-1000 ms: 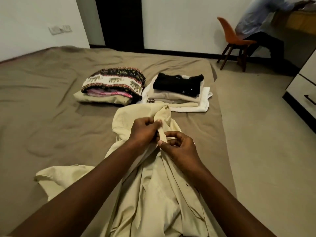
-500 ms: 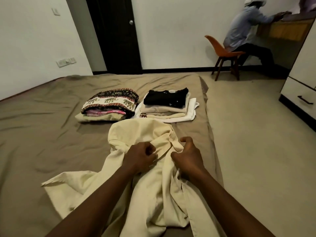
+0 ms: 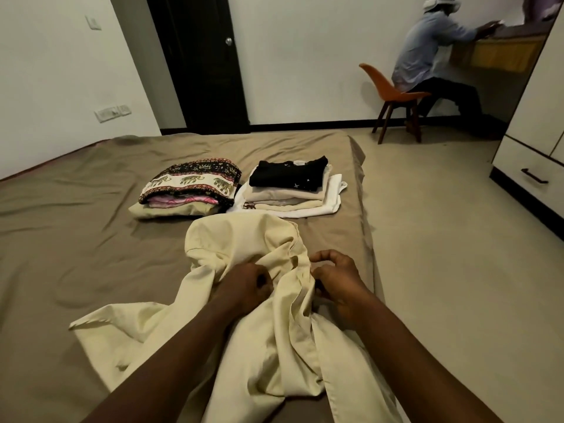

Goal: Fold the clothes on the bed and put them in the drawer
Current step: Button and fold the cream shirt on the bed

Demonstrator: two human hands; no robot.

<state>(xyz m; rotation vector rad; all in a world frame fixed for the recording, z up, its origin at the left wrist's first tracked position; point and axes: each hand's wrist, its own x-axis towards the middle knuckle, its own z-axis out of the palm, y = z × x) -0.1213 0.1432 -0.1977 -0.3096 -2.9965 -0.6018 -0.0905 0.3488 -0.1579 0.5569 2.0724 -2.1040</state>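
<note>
Cream garment (image 3: 274,346) lies crumpled at lower centre of frame, on the near part of the bed (image 3: 76,239), w/ one end spread toward lower left and the far end humped up in mid-frame. Left hand (image 3: 247,282) is clenched round a bunch of its cloth. Right hand (image 3: 335,279), just beside it, has curled fingers at a fold edge and looks to be pinching it; contact partly hidden.

Cloth looks thin, light and very floppy, prob. creases easily, so it won't keep shape unless laid flat. Best taken at seams or corners, both hands apart, then shaken out and smoothed.

Beyond it, mid-frame: elephant-print stack (image 3: 192,181) and black-topped stack (image 3: 290,175), side by side, already folded. Drawer (image 3: 531,178) is at right edge, closed.

No brand, label or readable writing anywhere; only elephant motifs and small white stars on the black top.
</note>
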